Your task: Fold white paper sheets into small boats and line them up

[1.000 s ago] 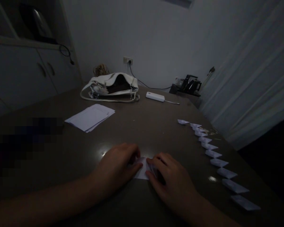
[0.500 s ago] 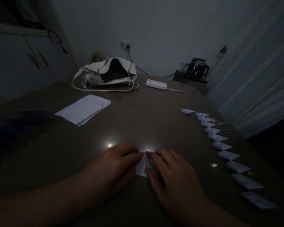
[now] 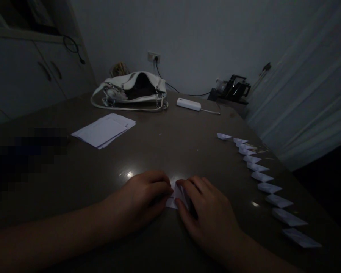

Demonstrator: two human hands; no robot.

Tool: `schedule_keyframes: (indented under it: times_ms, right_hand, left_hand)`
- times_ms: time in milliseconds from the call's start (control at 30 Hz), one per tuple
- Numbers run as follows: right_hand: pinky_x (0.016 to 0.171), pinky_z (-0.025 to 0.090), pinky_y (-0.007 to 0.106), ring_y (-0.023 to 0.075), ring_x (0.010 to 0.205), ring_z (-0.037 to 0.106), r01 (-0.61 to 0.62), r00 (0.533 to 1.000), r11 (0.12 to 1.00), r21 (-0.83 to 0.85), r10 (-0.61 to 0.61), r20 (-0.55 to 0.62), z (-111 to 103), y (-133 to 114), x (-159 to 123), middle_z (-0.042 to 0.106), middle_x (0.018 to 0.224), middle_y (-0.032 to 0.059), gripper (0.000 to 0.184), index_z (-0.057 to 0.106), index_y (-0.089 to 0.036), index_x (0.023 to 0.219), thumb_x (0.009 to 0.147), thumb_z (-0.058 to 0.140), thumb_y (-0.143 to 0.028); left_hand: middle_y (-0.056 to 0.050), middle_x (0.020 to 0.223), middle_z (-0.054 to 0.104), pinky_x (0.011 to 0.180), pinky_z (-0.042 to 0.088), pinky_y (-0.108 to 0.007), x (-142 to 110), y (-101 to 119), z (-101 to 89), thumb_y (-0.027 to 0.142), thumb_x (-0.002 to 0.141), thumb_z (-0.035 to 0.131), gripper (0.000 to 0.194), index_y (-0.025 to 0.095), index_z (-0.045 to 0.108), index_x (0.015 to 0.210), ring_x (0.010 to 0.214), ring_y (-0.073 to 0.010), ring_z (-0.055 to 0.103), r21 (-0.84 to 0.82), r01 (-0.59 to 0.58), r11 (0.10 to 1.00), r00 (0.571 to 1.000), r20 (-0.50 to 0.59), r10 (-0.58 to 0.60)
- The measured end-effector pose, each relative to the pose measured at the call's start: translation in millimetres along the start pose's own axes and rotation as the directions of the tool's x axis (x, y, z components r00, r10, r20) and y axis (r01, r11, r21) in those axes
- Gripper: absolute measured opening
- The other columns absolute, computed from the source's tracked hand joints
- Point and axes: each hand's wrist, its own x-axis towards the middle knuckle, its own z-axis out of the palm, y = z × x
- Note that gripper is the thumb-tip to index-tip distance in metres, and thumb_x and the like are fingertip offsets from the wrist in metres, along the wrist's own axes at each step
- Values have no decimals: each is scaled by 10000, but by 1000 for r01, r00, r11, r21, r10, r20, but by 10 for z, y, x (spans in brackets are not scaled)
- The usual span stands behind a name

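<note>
Dark table (image 3: 165, 151) (faintly glossy), white handbag (image 3: 129, 80), paper stack (image 3: 102, 130), white device (image 3: 188, 104), row of folded papers (image 3: 269, 187), creased sheet (image 3: 181, 194)

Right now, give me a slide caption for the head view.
Both hands on a small folded paper at a dim table, folded pieces lined up on the right.

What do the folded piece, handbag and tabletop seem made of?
Folded piece: matte white paper, judging by its thin, creased flap. Handbag: perhaps leather or imitation, smooth, since its pale sides slump softly. Tabletop: glossy, as it mirrors light; material unclear.
</note>
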Motion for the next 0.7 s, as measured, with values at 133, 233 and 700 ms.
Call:
schedule_keyframes:
  times_ms: [133,233,700]
  right_hand:
    - [711,465,376,226,844,532,-4,1000,1000,0,4,30,-17,-11,6,572,950,74,252,574,-188,1083,854,482,-240]
    - [721,466,384,227,853,529,-1,999,1000,3,1,34,-31,-16,1,569,964,71,278,557,-192,1121,859,476,-233]
    - [722,471,371,222,872,530,16,999,1000,18,-16,33,-23,-7,-6,571,982,67,313,549,-217,1182,880,468,-238]
  left_hand:
    - [-73,975,608,727,484,-254,-15,-28,2,154,858,479,205,170,651,967,833,-154,585,32,-64,997,998,16,64]
    - [-71,957,600,726,478,-247,-15,-37,1,152,868,481,190,157,644,965,826,-146,578,36,-93,995,996,12,93]
    - [-64,896,582,687,464,-249,-10,-28,-4,150,870,481,191,151,646,966,782,-148,562,103,-112,988,993,47,108]
